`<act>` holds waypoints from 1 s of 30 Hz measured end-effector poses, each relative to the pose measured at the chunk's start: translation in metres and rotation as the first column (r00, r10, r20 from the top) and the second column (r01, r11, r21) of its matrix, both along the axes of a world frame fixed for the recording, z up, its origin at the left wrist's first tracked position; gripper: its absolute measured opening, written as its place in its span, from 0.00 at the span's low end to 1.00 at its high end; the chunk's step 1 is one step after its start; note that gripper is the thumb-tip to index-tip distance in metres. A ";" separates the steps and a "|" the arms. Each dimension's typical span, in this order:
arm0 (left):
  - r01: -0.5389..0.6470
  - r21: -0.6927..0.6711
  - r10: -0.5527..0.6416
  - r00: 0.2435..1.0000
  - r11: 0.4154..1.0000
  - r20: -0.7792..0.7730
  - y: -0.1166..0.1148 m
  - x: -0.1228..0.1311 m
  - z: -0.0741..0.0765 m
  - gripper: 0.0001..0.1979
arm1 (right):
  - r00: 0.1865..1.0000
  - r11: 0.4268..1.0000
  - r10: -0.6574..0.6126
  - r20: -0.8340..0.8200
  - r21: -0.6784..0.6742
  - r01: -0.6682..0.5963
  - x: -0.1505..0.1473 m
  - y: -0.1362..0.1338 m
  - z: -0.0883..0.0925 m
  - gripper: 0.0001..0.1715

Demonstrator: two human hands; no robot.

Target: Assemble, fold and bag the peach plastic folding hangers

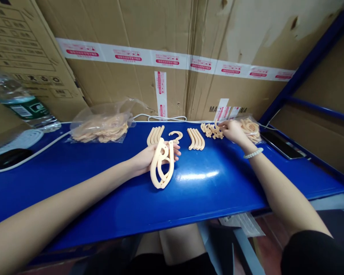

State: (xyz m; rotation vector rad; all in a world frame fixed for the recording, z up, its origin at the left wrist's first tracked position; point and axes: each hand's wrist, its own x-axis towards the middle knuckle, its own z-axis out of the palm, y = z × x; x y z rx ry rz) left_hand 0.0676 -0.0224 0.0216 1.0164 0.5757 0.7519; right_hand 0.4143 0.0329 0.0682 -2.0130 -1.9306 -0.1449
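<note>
In my left hand [143, 159] is a folded cream plastic hanger [154, 170], its two curved arms meeting at the lower end. My left fingers show behind it. A loose hook [177, 134] lies just past that hand, next to a row of curved hanger arms [154, 135]. A second row of hanger arms [196, 138] lies to the right. My right hand [233, 131] reaches to a pile of small cream parts [210, 130], its fingertips closed at a curved, hook-like piece [216, 123] standing up from the pile.
A clear bag of cream parts [100, 128] lies at the back left, another bag [250, 130] behind my right hand. A phone [283, 145] is at the right, a water bottle [25, 109] at the left. White cable [43, 152] crosses the blue table [117, 206]. Cardboard [132, 84] stands behind.
</note>
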 end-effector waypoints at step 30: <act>-0.066 -0.052 0.069 0.996 0.996 0.048 0.002 0.003 -0.003 0.12 | 0.484 0.478 0.870 0.088 0.088 -0.874 -0.102 -0.080 0.011 0.15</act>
